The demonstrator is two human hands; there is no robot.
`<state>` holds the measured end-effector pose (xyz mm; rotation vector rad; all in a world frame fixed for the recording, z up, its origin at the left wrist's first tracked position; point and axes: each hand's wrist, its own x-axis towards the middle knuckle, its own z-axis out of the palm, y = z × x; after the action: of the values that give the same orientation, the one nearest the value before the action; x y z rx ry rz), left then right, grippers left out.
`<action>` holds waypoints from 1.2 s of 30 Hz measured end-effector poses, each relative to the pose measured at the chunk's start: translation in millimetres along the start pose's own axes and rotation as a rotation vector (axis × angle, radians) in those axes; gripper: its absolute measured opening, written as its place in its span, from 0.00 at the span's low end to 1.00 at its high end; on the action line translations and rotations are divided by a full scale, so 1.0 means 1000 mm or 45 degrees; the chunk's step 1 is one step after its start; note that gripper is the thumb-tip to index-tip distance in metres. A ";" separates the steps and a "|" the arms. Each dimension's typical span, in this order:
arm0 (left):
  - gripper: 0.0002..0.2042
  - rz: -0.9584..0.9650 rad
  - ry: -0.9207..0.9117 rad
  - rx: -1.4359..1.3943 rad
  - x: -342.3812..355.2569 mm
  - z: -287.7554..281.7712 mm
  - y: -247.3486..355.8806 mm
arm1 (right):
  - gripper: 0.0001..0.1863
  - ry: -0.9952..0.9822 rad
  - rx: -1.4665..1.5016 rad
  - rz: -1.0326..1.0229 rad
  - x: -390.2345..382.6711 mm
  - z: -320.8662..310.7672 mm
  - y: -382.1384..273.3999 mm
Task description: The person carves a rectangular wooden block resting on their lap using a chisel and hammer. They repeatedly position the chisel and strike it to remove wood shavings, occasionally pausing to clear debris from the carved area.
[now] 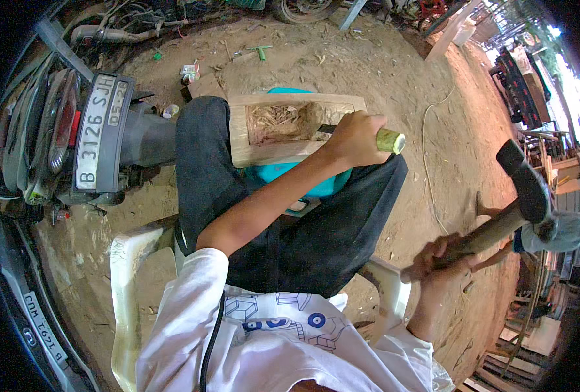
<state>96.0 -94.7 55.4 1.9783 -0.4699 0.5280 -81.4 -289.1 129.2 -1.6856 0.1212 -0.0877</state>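
Note:
Across my thighs lies a pale wooden block (239, 140) with a rectangular hollow cut into it. Wood chips (280, 119) fill part of that hollow. My left hand (358, 138) is closed around a chisel (390, 141) with a yellow-green handle. Its dark blade slants left into the right part of the hollow; the tip's exact contact is hard to see. Out to the right, my right hand (437, 261) grips the wooden handle of a hammer (489, 233), its dark head raised, well apart from the chisel. A teal support (270, 175) shows beneath the block.
I sit in a white plastic armchair (123, 281) on a dirt floor. Motorbike parts with a plate (100, 130) stand close on my left, another vehicle (25, 320) lower left. A cable (427, 157) crosses the ground. Behind the hammer, another person seems partly visible near stacked wood (538, 326).

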 end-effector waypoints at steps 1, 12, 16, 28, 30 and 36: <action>0.15 -0.028 -0.013 0.009 -0.001 0.003 0.000 | 0.30 -0.036 -0.112 -0.023 0.000 0.006 0.011; 0.15 0.040 0.057 -0.002 -0.007 0.010 -0.005 | 0.28 0.181 0.503 -0.121 0.002 -0.015 0.005; 0.14 -0.003 0.005 -0.066 -0.001 0.005 0.002 | 0.26 -0.167 -0.445 0.202 -0.003 0.005 0.014; 0.10 -0.054 -0.111 -0.098 -0.013 -0.016 0.013 | 0.22 -0.250 -0.574 -0.115 -0.025 -0.008 0.024; 0.10 -0.047 -0.098 -0.127 -0.027 -0.014 0.010 | 0.17 -0.194 -0.340 -0.042 -0.034 -0.021 0.009; 0.10 -0.013 -0.096 -0.184 -0.029 -0.011 0.016 | 0.31 -0.198 0.445 -0.077 -0.033 -0.006 0.027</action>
<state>62.3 -89.0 55.4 1.8656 -0.5301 0.4028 -115.8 -293.5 103.7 -1.3408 -0.0601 -0.0213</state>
